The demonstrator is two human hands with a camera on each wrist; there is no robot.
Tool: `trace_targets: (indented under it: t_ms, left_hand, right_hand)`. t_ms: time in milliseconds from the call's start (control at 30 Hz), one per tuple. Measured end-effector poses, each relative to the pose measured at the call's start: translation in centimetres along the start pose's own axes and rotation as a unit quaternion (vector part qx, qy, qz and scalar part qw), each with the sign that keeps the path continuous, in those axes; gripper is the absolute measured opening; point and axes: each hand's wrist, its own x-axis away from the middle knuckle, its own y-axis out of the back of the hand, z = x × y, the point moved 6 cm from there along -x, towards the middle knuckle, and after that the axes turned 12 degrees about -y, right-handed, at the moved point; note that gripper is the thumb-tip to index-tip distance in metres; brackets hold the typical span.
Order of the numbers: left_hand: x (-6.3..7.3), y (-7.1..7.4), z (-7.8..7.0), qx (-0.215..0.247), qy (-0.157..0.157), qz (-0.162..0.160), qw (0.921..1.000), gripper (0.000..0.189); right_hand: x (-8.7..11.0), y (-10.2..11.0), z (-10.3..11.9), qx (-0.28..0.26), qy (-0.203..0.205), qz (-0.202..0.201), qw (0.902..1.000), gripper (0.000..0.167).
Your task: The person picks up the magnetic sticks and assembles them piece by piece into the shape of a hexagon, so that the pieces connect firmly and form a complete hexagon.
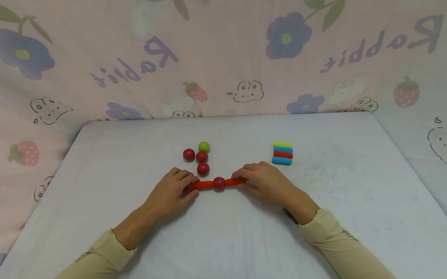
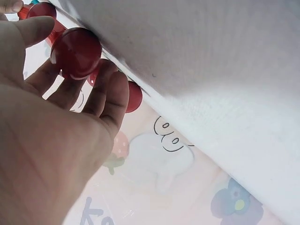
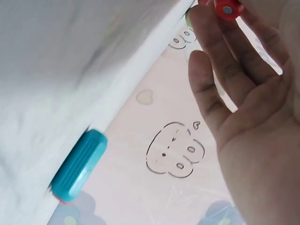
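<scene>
On the white table a red ball [image 1: 219,183] joins two short red magnetic rods, one at each side. My left hand [image 1: 170,192] grips the outer end of the left rod [image 1: 205,185]. A larger-looking red ball [image 2: 76,53] sits at that end, between thumb and fingers in the left wrist view. With thumb and fingertips, my right hand [image 1: 267,183] pinches the right rod [image 1: 233,182]. That rod's bare end [image 3: 228,9] shows a grey metal disc in the right wrist view. The fingers partly cover both outer ends in the head view.
Just beyond the joined pieces lie a green ball [image 1: 204,146] and loose red balls [image 1: 189,154]. Farther right, several rods lie side by side: a yellow rod [image 1: 282,145], a red rod [image 1: 283,155] and blue rods [image 1: 282,161]. Printed cloth [image 1: 224,45] hangs behind the table.
</scene>
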Motion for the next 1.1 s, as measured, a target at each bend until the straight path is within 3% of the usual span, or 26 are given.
trace_targets:
  t_ms: [467,833,967,1100]
  left_hand:
    - [-0.1,0.1,-0.4,-0.011,-0.027,-0.001,0.9996,0.025]
    - [-0.1,-0.3,-0.3,-0.014,-0.015,0.021,0.9996,0.025]
    - [-0.2,-0.3,-0.3,-0.012,-0.008,0.026,0.9995,0.025]
    - [-0.2,-0.2,-0.3,-0.009,0.000,0.029,0.9995,0.025]
  right_hand:
    - [-0.8,-0.9,1.8,0.006,0.024,0.002,0.9997,0.025]
    - [-1.0,-1.0,2.1,0.018,0.031,0.011,0.9993,0.027]
    - [-1.5,-0.6,1.5,0.023,0.016,0.035,0.9990,0.034]
    - [-2.4,0.0,0.4,-0.008,-0.014,0.063,0.9979,0.044]
